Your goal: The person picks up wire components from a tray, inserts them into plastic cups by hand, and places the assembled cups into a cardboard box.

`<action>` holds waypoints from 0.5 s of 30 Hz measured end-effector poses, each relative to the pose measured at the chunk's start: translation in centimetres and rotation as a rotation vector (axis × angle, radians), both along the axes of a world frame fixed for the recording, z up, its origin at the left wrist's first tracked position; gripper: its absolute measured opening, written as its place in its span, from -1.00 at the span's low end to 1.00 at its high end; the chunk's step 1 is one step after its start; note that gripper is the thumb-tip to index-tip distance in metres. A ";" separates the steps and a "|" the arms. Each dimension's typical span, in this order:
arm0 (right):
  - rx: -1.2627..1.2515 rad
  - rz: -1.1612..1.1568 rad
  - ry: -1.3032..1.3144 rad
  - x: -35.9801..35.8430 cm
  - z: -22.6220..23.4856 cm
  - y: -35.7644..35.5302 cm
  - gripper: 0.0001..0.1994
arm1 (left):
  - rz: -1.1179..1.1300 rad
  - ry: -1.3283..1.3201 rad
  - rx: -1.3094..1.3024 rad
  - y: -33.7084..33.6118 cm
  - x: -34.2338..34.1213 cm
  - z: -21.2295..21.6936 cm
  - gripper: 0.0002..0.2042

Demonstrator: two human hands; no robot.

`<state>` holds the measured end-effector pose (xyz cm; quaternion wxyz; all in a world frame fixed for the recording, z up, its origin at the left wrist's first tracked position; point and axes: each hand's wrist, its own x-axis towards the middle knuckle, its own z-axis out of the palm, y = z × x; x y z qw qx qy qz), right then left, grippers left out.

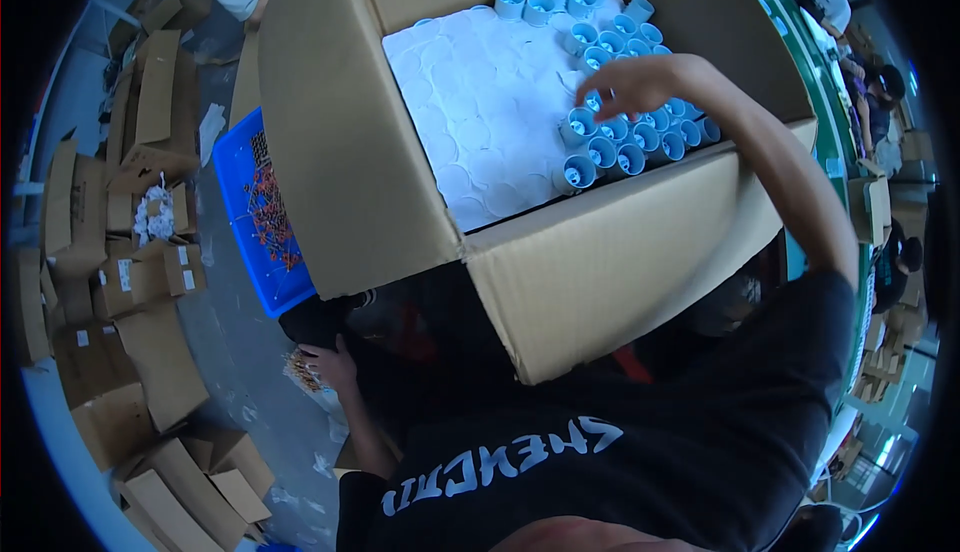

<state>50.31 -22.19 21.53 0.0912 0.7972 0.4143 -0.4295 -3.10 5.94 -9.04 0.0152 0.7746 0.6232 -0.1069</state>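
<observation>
Inside a large cardboard box (640, 262), pale blue round cups (579, 172) stand upright in rows on the right side, and many have small pale pieces inside. My right hand (635, 87) reaches over these cups from the right, its fingers bent downward and drawn together. Whatever its fingertips may hold is too small to tell. Low at the left, beside my body, my left hand (333, 364) is closed around a bundle of thin pieces (303, 372) with brownish-orange ends. Part of that bundle is hidden by the fingers.
A white sheet with round outlines (480, 122) covers the box's left part. Left of the box, a blue tray (245, 222) holds orange and dark thin parts. Open cartons (150, 362) crowd the floor at left. Other people (885, 102) sit along a green-edged bench at right.
</observation>
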 end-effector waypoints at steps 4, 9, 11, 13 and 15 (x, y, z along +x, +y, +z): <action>-0.637 0.080 0.125 3.5 -10.7 1.8 -0.33 | 0.134 0.034 -0.083 0.3 0.8 0.6 -0.03; -0.348 0.220 0.064 3.7 -15.1 0.8 -0.43 | 0.151 0.033 -0.001 -0.3 -0.2 0.7 -0.03; 0.040 -0.068 0.041 4.4 -16.6 -1.7 -0.44 | 0.162 -0.007 0.030 -0.6 0.7 1.3 -0.04; 0.322 0.119 -0.013 10.9 -23.2 -7.5 -0.47 | 0.170 -0.057 0.019 -0.3 2.7 0.5 -0.04; 0.389 0.181 -0.022 9.3 -22.8 -5.0 -0.50 | 0.184 -0.071 0.012 -0.6 1.6 1.2 -0.04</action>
